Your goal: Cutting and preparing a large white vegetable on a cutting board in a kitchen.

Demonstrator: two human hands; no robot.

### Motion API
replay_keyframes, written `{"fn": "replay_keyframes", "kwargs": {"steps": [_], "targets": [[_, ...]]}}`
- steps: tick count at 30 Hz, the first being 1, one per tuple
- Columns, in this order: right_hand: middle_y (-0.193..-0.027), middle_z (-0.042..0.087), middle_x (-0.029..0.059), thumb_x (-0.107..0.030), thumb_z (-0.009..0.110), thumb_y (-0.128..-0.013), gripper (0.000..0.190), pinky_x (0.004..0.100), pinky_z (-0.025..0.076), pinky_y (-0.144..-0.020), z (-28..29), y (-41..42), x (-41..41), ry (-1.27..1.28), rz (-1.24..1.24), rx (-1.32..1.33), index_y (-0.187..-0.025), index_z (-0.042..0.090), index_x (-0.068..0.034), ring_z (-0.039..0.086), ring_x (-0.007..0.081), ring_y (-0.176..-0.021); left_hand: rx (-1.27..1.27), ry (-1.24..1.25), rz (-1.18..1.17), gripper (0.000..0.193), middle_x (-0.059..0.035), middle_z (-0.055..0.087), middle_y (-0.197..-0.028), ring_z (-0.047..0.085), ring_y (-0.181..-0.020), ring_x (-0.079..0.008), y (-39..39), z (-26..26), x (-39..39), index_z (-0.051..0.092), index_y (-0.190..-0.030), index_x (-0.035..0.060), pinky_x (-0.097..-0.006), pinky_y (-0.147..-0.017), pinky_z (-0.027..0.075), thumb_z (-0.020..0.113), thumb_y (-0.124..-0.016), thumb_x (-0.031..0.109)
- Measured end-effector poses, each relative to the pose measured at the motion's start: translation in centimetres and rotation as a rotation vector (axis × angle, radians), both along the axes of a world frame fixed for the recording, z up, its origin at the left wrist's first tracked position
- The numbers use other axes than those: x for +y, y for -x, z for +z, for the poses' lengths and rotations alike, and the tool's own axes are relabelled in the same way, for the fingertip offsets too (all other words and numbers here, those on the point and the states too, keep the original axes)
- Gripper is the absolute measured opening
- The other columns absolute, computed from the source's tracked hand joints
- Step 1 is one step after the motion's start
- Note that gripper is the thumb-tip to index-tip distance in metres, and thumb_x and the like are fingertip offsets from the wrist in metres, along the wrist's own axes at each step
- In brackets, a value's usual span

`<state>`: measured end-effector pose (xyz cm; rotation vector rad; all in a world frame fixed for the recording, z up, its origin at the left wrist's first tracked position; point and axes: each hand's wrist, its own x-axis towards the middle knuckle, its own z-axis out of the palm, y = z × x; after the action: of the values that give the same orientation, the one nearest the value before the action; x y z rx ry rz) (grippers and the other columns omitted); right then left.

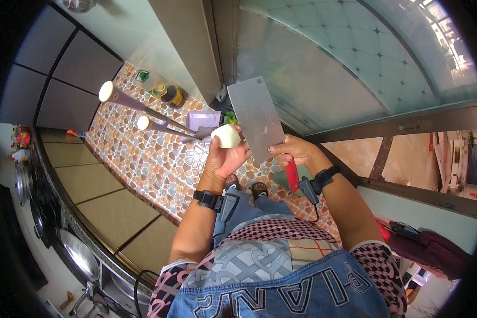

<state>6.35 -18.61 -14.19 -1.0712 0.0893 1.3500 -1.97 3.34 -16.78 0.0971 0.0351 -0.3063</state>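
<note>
My left hand [222,161] grips a pale, peeled vegetable piece [226,136] between thumb and fingers; its exact kind is unclear. Just right of it, my right hand [292,150] holds a cleaver by its red handle [291,175]. The broad metal cleaver blade [254,115] points up and away from me, its flat side towards the camera. Between blade and vegetable piece there is only a small gap at most; whether they touch I cannot tell. Both are held in the air above the patterned floor.
A purple dustpan [202,119] with long handles stands ahead on the pebble-patterned floor [143,159]. Beyond it are a dark liquid bottle [173,96] and green leaves [230,117]. A stone counter edge [75,214] with a sink curves along the left. A frosted glass door [314,67] is at right.
</note>
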Motion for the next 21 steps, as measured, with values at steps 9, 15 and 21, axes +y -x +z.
{"fn": "replay_keyframes", "kwargs": {"steps": [9, 15, 21], "targets": [[-0.064, 0.047, -0.0045, -0.013, 0.067, -0.085, 0.019, 0.021, 0.03, -0.043, -1.8, -0.9, -3.6, 0.042, -0.151, 0.029, -0.099, 0.055, -0.008, 0.037, 0.0043, -0.044, 0.072, -0.084, 0.032, 0.067, -0.0175, 0.05, -0.131, 0.035, -0.131, -0.0379, -1.1, 0.1, 1.2, 0.054, -0.117, 0.0087, -0.0519, -0.11, 0.029, 0.082, -0.065, 0.041], [-0.059, 0.043, -0.0051, -0.012, 0.065, -0.087, 0.016, 0.0228, 0.036, -0.045, -0.7, -0.4, -6.7, 0.209, -0.24, -0.085, -0.096, 0.054, -0.006, 0.038, 0.0041, -0.044, 0.112, -0.466, 0.053, 0.062, -0.0117, 0.051, -0.128, 0.047, -0.121, -0.0229, -3.5, -1.5, 2.6, 0.048, -0.127, 0.0066, -0.039, -0.101, 0.039, 0.078, -0.074, 0.021], [-0.054, 0.043, -0.0025, -0.013, 0.066, -0.083, 0.015, 0.0262, 0.036, -0.044, 0.7, 0.0, -7.9, 0.288, -0.125, -0.164, -0.087, 0.054, -0.006, 0.039, 0.0085, -0.043, 0.099, -1.006, 0.094, 0.066, -0.0033, 0.057, -0.115, 0.053, -0.107, -0.0144, -3.9, -1.8, 1.9, 0.045, -0.132, 0.0063, -0.0285, -0.095, 0.041, 0.077, -0.074, 0.008]]}}
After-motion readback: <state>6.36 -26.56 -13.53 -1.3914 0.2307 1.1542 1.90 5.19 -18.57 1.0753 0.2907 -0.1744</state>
